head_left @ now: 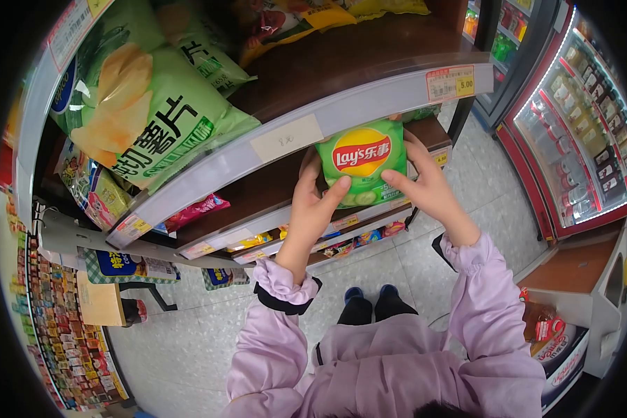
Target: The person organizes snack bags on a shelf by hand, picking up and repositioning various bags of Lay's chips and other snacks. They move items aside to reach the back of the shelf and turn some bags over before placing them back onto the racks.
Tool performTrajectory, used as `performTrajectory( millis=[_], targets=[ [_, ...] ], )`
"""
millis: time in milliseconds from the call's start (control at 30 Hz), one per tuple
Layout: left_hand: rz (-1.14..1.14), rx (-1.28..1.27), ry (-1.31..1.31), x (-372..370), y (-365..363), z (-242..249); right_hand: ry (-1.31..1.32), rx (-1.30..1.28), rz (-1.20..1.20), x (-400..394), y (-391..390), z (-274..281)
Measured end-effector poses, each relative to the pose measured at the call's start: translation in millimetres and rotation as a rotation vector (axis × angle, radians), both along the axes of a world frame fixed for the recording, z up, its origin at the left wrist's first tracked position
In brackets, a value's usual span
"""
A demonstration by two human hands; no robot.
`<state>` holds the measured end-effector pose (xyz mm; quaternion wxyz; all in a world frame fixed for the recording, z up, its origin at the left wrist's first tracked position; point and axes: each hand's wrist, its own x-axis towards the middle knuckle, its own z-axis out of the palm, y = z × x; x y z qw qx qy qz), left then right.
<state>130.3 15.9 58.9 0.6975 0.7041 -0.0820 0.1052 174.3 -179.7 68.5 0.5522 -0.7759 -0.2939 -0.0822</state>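
Note:
A small green bag of Lay's potato chips (364, 182) is held upright between my two hands, its front with the yellow and red logo facing me. My left hand (316, 202) grips the bag's left side, thumb pressed on the front. On the right side my right hand (425, 182) holds it the same way, with its thumb on the front near the bottom. The fingers behind the bag are mostly hidden. The bag is just below the price rail (369, 104) of a shelf, in front of the lower shelf.
Large green chip bags (160, 104) lie on the upper shelf at left. Lower shelves hold more snack packets (380, 235). A red-framed drinks cooler (571, 132) stands at right. Packed snack racks (63, 327) are at far left, a carton (564, 362) at lower right.

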Motion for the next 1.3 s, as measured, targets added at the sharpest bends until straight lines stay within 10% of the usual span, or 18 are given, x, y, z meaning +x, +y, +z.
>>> performTrajectory(
  millis=[700,800,900,967,1000,1067,1167,1300],
  targets=[
    [0.229,-0.114,0.09,49.2,74.8,-8.0,0.142,0.014,0.246,66.6,72.6,7.7],
    [0.267,0.007,0.146,66.6,100.7,-21.7,0.091,-0.199,0.174,77.1,79.2,10.0],
    [0.333,0.768,0.007,74.0,117.9,-26.5,0.018,-0.299,0.04,78.5,86.6,16.7],
    [-0.137,-0.438,-0.109,89.4,140.4,-56.5,-0.017,-0.234,0.031,81.5,90.3,14.7],
    [-0.136,-0.436,-0.111,99.2,153.8,-75.2,-0.019,-0.232,0.032,82.1,92.1,14.1],
    [0.484,1.044,-0.407,114.0,175.1,-105.1,-0.042,-0.231,0.028,82.9,95.4,13.7],
    [0.537,1.363,-0.443,83.2,138.5,-52.5,-0.076,-0.236,0.024,83.5,99.4,13.2],
    [0.354,0.529,-0.153,85.2,119.9,-51.3,-0.121,-0.241,0.015,84.3,102.9,12.8]
  ],
)
